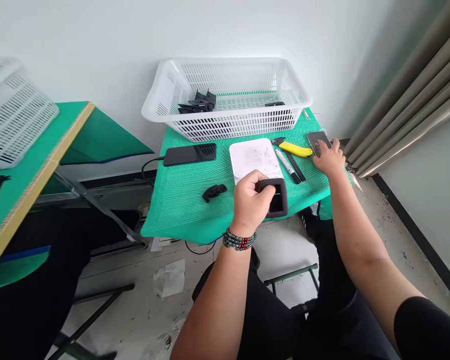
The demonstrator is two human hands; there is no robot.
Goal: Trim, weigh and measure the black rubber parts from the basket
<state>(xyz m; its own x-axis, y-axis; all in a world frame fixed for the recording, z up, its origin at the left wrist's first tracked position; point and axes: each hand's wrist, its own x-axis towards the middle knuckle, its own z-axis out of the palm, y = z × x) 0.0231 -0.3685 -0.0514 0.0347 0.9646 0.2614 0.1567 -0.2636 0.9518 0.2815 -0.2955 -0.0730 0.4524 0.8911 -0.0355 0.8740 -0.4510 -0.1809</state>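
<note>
My left hand pinches a black square frame with rounded corners and an opening in its middle, held over the front edge of the green-covered table. Behind it is a white kitchen scale with dark smudges on its top. At the table's right side my right hand lies with fingers apart on a smartphone, touching its screen. Between the scale and that phone are a yellow utility knife, a white marker with a black cap and a thin black strip.
A white plastic basket with several black parts stands against the wall. Left of the scale lie a black phone on a cable and a small black scrap pile. Another green table stands left; a curtain hangs right.
</note>
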